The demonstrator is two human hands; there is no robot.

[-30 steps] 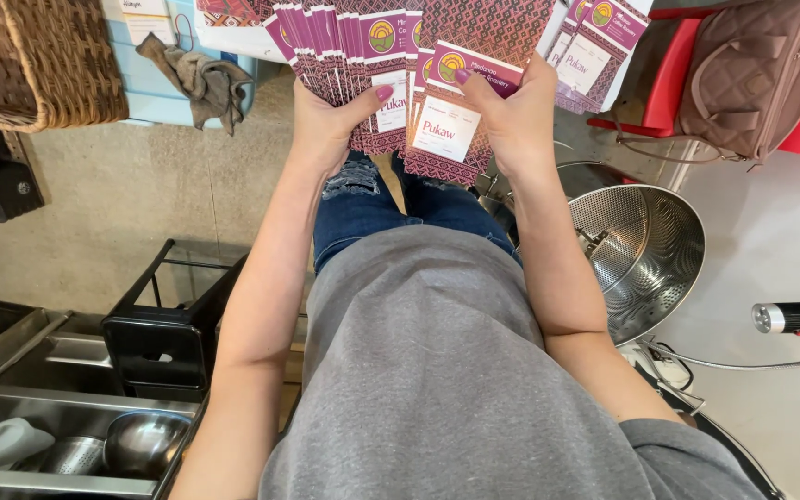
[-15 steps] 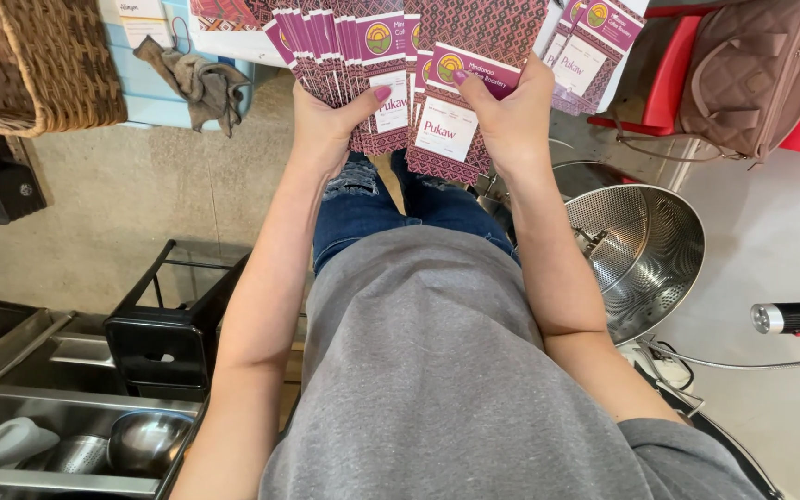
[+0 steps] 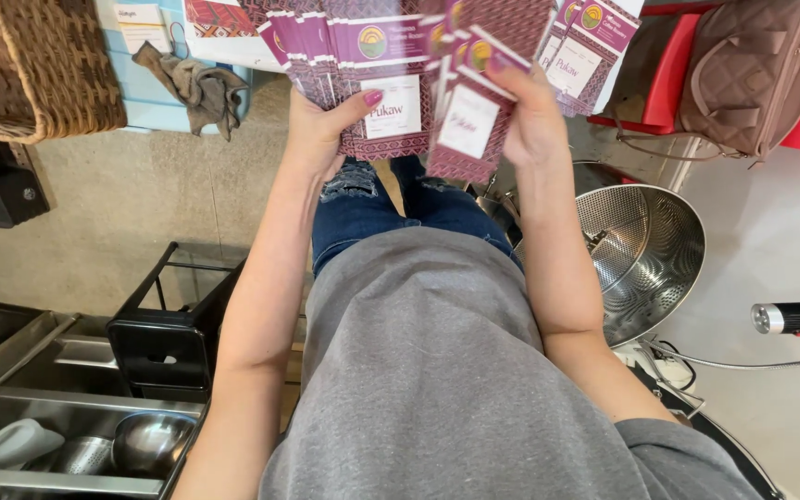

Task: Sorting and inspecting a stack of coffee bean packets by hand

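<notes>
Purple patterned pouches (image 3: 391,88) fanned up front, held w/ our left hand (image 3: 321,130) thumb-clamped on the fan, right hand (image 3: 534,116) fingers closed on one pouch (image 3: 469,130) mid-sort; we judge next pull needs a clean slide sideways, steel colander (image 3: 645,255) close at right, stool (image 3: 173,324) left.

Single head-worn camera, looks steeply down own torso at floor, close on raised hands; no second view.

The light around me was bright, even and soft. My metal strainer (image 3: 645,255) glinted; picture edges bulged slightly.
</notes>
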